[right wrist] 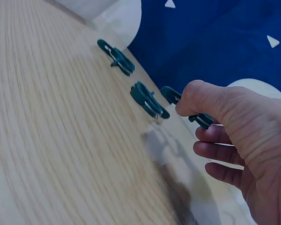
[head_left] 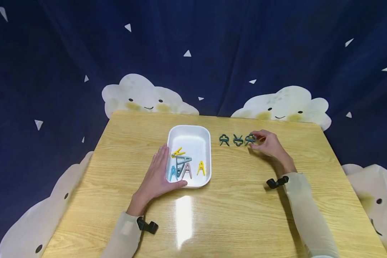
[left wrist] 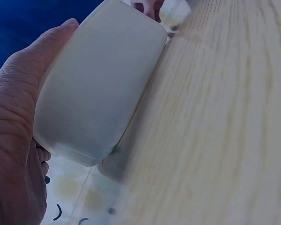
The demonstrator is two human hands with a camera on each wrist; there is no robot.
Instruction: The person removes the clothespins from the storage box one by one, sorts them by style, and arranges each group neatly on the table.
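A white tray [head_left: 189, 131] stands on the table with yellow, blue, grey and pinkish clips in its lower half. My left hand [head_left: 158, 175] rests against its left side and near corner, fingers straight and thumb along the near rim; in the left wrist view the hand [left wrist: 18, 108] lies beside the tray's wall [left wrist: 100, 79]. Right of the tray, two dark green clips [head_left: 224, 139] [head_left: 238, 140] lie in a row. At the row's right end my right hand [head_left: 271, 145] pinches a third green clip [head_left: 249, 139] between thumb and fingers; the right wrist view shows this hand [right wrist: 243, 126] too.
The wooden table [head_left: 238, 215] reaches to a dark blue curtain [head_left: 213, 53] with white triangles and clouds behind its far edge. Black bands with small devices are on both wrists.
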